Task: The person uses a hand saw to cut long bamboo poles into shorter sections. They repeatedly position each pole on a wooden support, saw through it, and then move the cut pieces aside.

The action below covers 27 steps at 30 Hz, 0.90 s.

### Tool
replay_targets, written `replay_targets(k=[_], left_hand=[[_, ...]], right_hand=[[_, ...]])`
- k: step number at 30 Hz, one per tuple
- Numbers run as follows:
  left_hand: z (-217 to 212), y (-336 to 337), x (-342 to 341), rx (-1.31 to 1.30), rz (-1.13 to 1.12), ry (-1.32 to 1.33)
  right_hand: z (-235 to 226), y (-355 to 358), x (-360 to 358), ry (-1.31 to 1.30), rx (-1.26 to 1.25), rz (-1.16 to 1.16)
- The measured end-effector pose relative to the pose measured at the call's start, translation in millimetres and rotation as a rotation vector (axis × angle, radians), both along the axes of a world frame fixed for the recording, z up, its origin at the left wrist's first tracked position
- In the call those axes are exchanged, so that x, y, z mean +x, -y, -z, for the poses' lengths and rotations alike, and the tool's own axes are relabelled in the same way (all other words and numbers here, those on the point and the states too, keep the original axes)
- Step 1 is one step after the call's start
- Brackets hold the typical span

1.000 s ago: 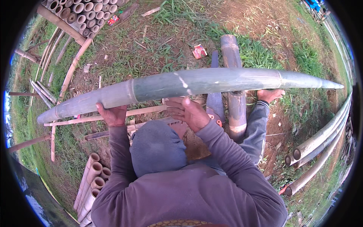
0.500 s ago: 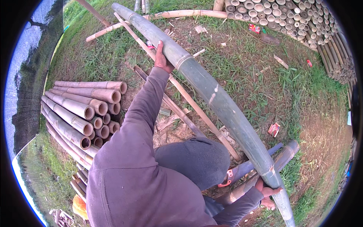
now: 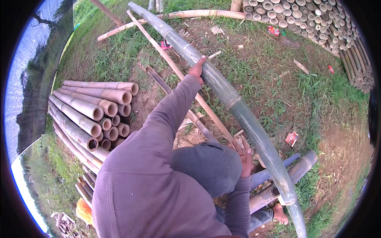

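Observation:
A long green-grey bamboo pole (image 3: pixel 242 115) runs diagonally from the top centre down to the lower right. My left hand (image 3: pixel 197 69) reaches out on a grey sleeve and grips the pole's near edge at its upper half. My right hand (image 3: pixel 244 152) lies against the pole lower down, fingers stretched along its side, beside my grey hood (image 3: pixel 210 166). The pole's lower end passes over short bamboo pieces (image 3: pixel 295 170). My bare foot (image 3: pixel 279 212) stands under it.
A stack of cut bamboo poles (image 3: pixel 93 115) lies at the left, ends facing me. A large pile of bamboo ends (image 3: pixel 317 20) fills the top right. Thin split strips (image 3: pixel 174 69) lie on the grass and bare soil. A red wrapper (image 3: pixel 291 138) lies right of the pole.
The view has swung round, so the pole goes from level to diagonal. My left hand has slid down the pole toward me. My right hand has come up beside my hood.

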State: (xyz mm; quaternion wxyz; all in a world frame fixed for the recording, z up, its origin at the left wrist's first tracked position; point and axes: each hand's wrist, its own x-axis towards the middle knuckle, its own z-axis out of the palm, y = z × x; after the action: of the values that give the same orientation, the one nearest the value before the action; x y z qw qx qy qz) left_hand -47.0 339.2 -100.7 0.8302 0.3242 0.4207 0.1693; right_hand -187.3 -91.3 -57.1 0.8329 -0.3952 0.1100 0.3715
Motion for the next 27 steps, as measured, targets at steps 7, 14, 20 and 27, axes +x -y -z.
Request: replay_targets(k=[7,14,20,27], left_hand=[[-1,14,13,0.118,0.048,-0.143],[-30,34,-56,0.216,0.285,-0.054],[-1,19,-69,0.147,0.333,0.050],[0,37,-79,0.363,0.173,-0.122]], right_hand=[[147,60,-35,1.134,-1.451,-0.541],[179,72,-32,0.784,-1.860,-0.762],[231,102,-25,1.078,-1.965,-0.502],[200,101,-2,0.808,-1.745,-0.798]])
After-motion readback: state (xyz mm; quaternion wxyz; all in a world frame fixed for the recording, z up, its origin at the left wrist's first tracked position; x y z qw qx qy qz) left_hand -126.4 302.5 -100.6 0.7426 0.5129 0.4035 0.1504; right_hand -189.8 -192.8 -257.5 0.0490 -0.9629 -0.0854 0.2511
